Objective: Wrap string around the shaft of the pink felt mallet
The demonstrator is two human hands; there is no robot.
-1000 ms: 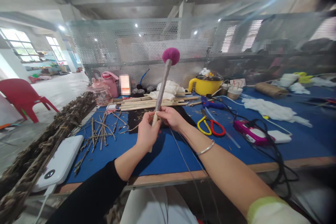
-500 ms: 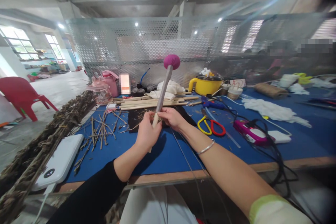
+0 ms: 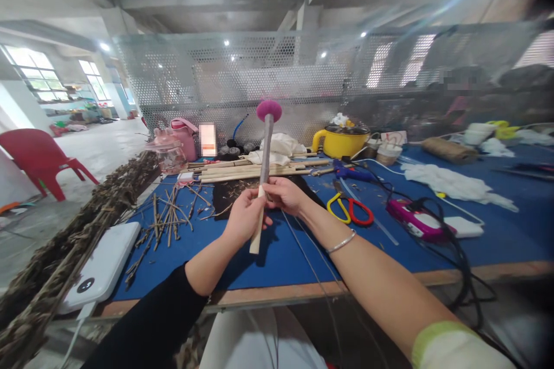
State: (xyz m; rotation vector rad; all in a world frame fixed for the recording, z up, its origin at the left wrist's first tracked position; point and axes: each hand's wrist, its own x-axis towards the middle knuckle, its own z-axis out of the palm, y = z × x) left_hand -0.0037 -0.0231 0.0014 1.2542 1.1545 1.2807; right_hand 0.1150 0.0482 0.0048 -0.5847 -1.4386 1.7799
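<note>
Both my hands are closed around a wooden stick [image 3: 257, 239] held nearly upright above the table. A purple padded ball [image 3: 269, 110] tops it, and a grey wrapping [image 3: 267, 147] covers its upper shaft. My left hand [image 3: 243, 214] grips the bare pale wood, whose flat lower end sticks out below the fingers. My right hand [image 3: 283, 195] pinches the stick at the bottom edge of the wrapping. Thin grey strands [image 3: 309, 253] run from below my right hand over the table's front edge. Some of the fingertips are hidden behind the stick.
Scissors [image 3: 350, 210] with yellow and red handles lie right of my hands, near a magenta device [image 3: 418, 219] with black cables. Twigs [image 3: 171, 219] and a white power bank [image 3: 104, 265] are on the left. Wooden sticks [image 3: 255, 172] and a yellow pot [image 3: 345, 141] stand behind.
The purple ball has swung left and slightly down, as the stick turned more upright. Its lower end now shows below my left hand. Both hands keep their hold.
</note>
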